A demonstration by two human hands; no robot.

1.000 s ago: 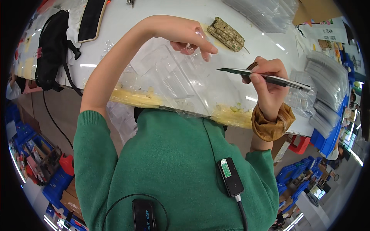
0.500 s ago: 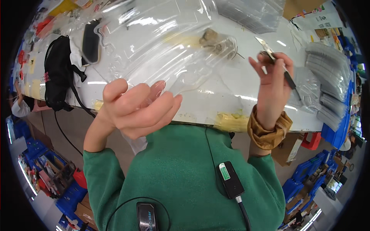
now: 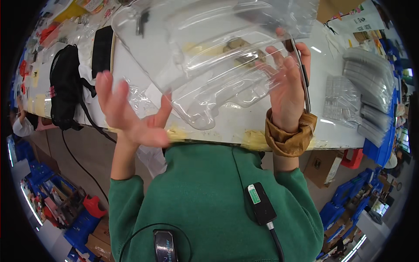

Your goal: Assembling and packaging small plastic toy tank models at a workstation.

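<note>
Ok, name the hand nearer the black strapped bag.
Left. The left hand is a little right of the black strapped bag; the right hand is much farther right.

Upper limbs of the person, viewed from the head. The left forearm extends forward beside the torso, nearly straight at the wrist. The left hand is empty and spread, its digits widely separated: two point forward, the others angle toward the right; blur softens their outline. The right forearm also runs forward, its wrist covered. The right hand reaches farther forward than the left, its fingers bent to unequal degrees in a light grip.
</note>
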